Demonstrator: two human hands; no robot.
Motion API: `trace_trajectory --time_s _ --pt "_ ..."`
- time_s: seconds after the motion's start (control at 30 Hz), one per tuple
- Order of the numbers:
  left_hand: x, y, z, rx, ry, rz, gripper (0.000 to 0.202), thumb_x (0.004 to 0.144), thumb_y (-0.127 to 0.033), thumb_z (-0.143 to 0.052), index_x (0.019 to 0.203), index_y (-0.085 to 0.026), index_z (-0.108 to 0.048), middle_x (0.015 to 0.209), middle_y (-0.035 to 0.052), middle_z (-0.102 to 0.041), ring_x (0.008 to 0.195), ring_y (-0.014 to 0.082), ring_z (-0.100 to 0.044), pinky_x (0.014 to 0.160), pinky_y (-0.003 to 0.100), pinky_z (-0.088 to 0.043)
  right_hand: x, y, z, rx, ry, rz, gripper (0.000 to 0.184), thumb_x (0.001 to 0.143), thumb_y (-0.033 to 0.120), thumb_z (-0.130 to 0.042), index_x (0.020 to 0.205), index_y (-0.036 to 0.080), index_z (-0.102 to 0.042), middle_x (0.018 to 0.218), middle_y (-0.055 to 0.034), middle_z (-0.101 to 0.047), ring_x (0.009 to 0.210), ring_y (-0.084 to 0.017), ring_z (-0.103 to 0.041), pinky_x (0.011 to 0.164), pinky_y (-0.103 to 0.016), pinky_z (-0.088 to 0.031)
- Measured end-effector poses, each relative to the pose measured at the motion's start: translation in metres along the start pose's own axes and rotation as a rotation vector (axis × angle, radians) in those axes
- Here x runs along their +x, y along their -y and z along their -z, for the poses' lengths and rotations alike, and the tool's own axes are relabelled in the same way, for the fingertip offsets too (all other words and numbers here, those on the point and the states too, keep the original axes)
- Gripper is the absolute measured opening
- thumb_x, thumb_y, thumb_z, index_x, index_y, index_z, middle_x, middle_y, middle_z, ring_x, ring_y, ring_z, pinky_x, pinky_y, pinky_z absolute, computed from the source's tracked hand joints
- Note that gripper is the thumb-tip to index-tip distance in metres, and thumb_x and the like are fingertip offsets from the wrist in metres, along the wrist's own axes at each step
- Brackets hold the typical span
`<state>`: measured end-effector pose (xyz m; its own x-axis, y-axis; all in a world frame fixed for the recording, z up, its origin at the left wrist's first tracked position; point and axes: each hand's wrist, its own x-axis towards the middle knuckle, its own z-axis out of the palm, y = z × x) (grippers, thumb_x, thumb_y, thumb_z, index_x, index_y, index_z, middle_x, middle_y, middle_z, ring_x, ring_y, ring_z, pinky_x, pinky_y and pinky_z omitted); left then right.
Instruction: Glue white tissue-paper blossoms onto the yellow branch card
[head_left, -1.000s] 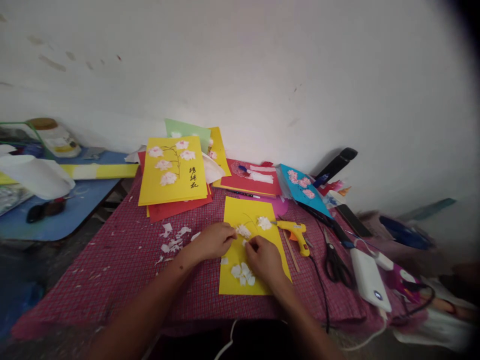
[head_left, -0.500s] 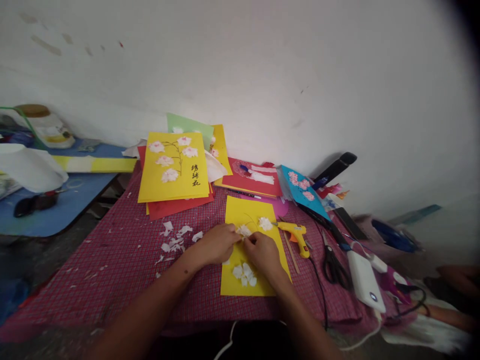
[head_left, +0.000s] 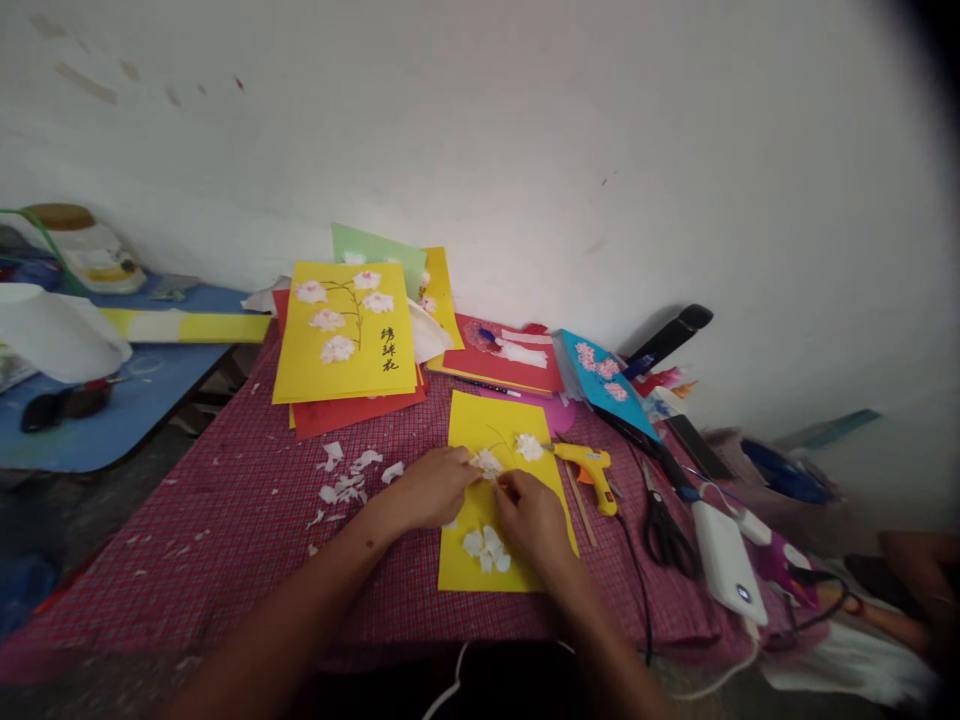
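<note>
Yellow card (head_left: 474, 415), left hand (head_left: 439, 487) across its edge, right hand (head_left: 532, 515) close, little room between, both pinched beside flower (head_left: 488, 462).

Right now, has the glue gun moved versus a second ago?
No, not visibly. The glue gun keeps its place left of the scissors, its nozzle still beside the upper right white flower.

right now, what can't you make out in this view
All in the head view:
What the right hand pinches, if anything: hidden by its own fingers.
Whether the left hand grips the white flower: too small.
The white sheet's far end: cut off by the left edge.
The power bank's reading: too small.
</note>
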<state>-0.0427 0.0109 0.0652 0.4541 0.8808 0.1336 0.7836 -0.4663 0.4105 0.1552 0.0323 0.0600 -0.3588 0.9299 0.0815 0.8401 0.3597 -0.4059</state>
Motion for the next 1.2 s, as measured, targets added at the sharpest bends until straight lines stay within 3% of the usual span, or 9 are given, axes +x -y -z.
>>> trace_trajectory --time_s 0.13,0.27,0.57,0.83,1.2 --pt "0.0003 -0.0003 -0.0005 -0.022 -0.003 0.005 0.027 0.086 -0.010 -0.047 0.102 -0.018 -0.068 0.095 0.0100 -0.063 0.092 0.0236 -0.059 0.084 0.036 -0.047 -0.0066 0.0011 0.0001 -0.051 -0.017 0.102 0.020 0.093 0.025 -0.052 0.097 0.022 -0.071 0.089 -0.0048 -0.070 0.086 -0.018 -0.065 0.076 -0.025 -0.042" --pt "0.0001 0.0007 -0.0017 -0.021 -0.007 0.001 0.026 0.087 -0.011 -0.046 0.099 -0.018 -0.068 0.093 0.0102 -0.063 0.091 0.0239 -0.059 0.083 0.036 -0.047 -0.0075 0.0004 -0.0032 -0.096 -0.059 0.072 0.022 0.095 0.026 -0.050 0.097 0.021 -0.070 0.088 -0.0054 -0.069 0.085 -0.019 -0.064 0.076 -0.026 -0.042" --pt "-0.0003 -0.0003 -0.0004 -0.005 0.005 -0.004 0.025 0.085 -0.011 -0.047 0.099 -0.018 -0.067 0.094 0.0090 -0.062 0.091 0.0233 -0.059 0.082 0.034 -0.046 -0.0058 0.0029 -0.0049 -0.176 0.026 0.131 0.026 0.098 0.032 -0.048 0.107 0.027 -0.072 0.088 -0.0037 -0.066 0.078 -0.016 -0.064 0.067 -0.025 -0.039" --pt "-0.0003 -0.0024 0.0028 -0.031 0.013 0.013 0.026 0.085 -0.011 -0.046 0.101 -0.019 -0.066 0.097 0.0089 -0.061 0.094 0.0231 -0.058 0.085 0.034 -0.046 -0.0054 0.0008 -0.0080 -0.194 0.017 0.119 0.028 0.099 0.033 -0.046 0.109 0.028 -0.071 0.086 -0.0037 -0.066 0.075 -0.016 -0.063 0.064 -0.025 -0.037" --pt "-0.0011 -0.0009 0.0019 -0.038 0.018 0.014 0.030 0.086 -0.012 -0.045 0.106 -0.019 -0.066 0.097 0.0088 -0.061 0.095 0.0230 -0.057 0.086 0.035 -0.046 -0.0062 -0.0001 -0.0043 -0.148 0.001 0.153 0.025 0.096 0.031 -0.050 0.108 0.027 -0.071 0.086 -0.0039 -0.067 0.077 -0.017 -0.065 0.067 -0.025 -0.041"
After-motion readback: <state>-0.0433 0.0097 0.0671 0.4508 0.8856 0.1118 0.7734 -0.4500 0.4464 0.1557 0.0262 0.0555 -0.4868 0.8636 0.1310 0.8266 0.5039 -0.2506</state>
